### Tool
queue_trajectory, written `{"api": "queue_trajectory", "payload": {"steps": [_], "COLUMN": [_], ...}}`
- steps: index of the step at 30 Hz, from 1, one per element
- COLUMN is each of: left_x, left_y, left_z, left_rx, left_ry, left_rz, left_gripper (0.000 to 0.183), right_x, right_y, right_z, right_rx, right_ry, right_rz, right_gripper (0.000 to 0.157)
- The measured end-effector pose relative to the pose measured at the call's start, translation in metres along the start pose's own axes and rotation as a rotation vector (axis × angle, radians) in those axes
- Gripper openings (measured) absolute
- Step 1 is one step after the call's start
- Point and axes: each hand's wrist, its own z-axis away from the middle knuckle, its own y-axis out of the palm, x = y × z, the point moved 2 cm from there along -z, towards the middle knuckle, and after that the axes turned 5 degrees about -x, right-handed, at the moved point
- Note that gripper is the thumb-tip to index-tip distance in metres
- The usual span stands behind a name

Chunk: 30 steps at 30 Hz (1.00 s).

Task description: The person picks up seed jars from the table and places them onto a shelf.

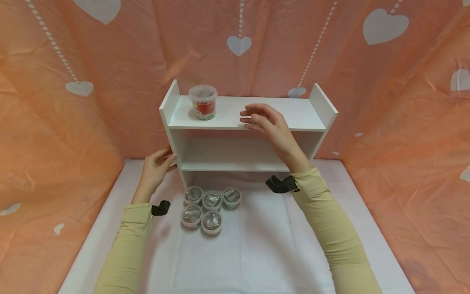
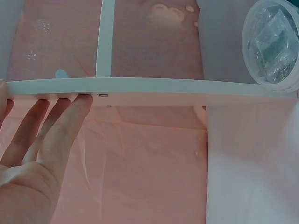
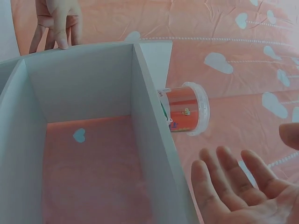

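A small white shelf unit (image 1: 235, 166) stands at the back of the table. My left hand (image 1: 153, 171) touches the outside of its left side panel, fingertips against the board (image 2: 154, 86) and fingers fairly straight. On the top board's left part sits a clear lidded tub (image 1: 203, 104) with a red band; the right wrist view shows the tub (image 3: 187, 109) as well. My right hand (image 1: 273, 126) is over the top board, right of that tub, with nothing in its loosely bent fingers. In the right wrist view the right hand (image 3: 243, 191) is spread, palm showing.
Several lidded tubs (image 1: 212, 200) with grey contents stand grouped on the white tabletop (image 1: 253, 253) before the shelf's left part. One tub (image 2: 273, 44) shows in the left wrist view. Orange cloth (image 1: 92, 134) with hearts surrounds the table.
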Motion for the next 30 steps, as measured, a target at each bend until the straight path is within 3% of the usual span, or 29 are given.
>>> {"api": "queue_trajectory", "payload": {"steps": [13,30], "left_x": [0.000,0.002], "left_y": [0.000,0.000], "left_z": [0.001,-0.001], "left_rx": [-0.005,-0.002], "left_ry": [-0.013,-0.019], "left_rz": [0.004,0.012], "left_gripper": [0.050,0.051], "right_x": [-0.015,-0.059], "right_y": [-0.003,-0.006], "right_z": [0.021,0.044], "right_rx": [0.096,0.155], "right_ry": [-0.024,0.011], "right_rz": [-0.023,-0.033], "right_gripper": [0.040,0.039]}}
